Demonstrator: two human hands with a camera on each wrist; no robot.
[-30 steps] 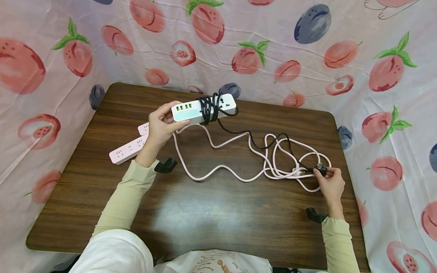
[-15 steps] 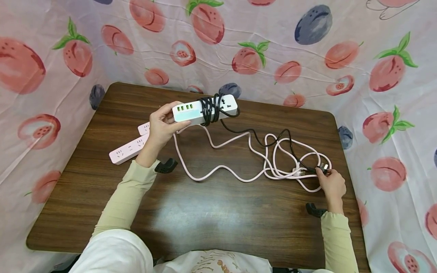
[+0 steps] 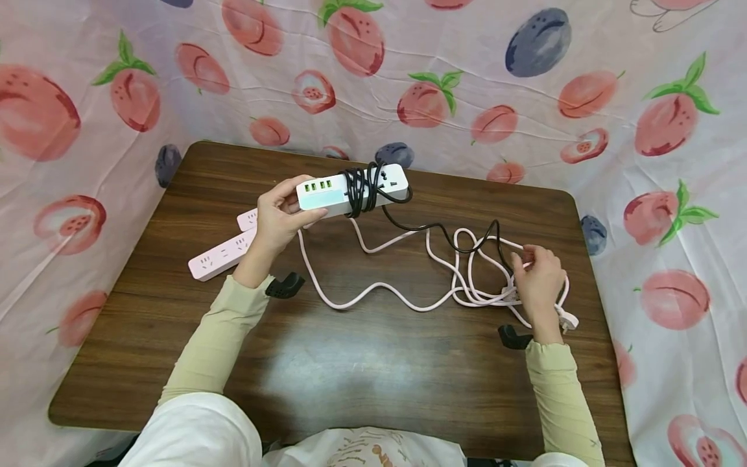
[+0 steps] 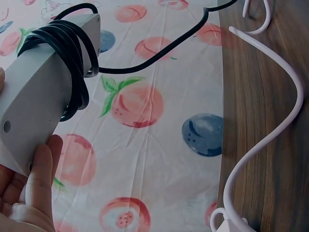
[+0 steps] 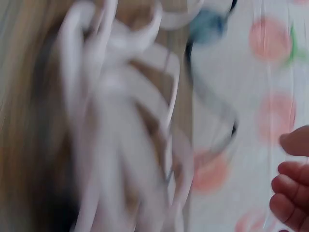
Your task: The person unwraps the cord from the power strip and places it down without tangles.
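Note:
My left hand (image 3: 277,217) grips one end of a white power strip (image 3: 382,185) and holds it above the table. Several turns of black cord (image 3: 362,188) are wound round the strip. From it, a loose length runs right toward my right hand (image 3: 538,279). That hand is over a tangle of pink cable (image 3: 473,285), fingers loosely bent, with nothing seen between thumb and fingers. In the right wrist view its fingers (image 5: 289,188) show at the edge and the cables are blurred. A whitish plug (image 3: 567,320) lies beside the right wrist. The black plug is hidden.
A pink power strip (image 3: 216,256) lies on the brown wooden table (image 3: 350,376), left of the left hand. Part of another pink strip (image 3: 248,219) shows behind it. Fruit-printed cloth (image 3: 455,39) surrounds the table's back and sides.
My right hand has let go of the black plug and moved up and left over the cables. The whitish plug has shifted right and toward me. The left hand keeps its hold.

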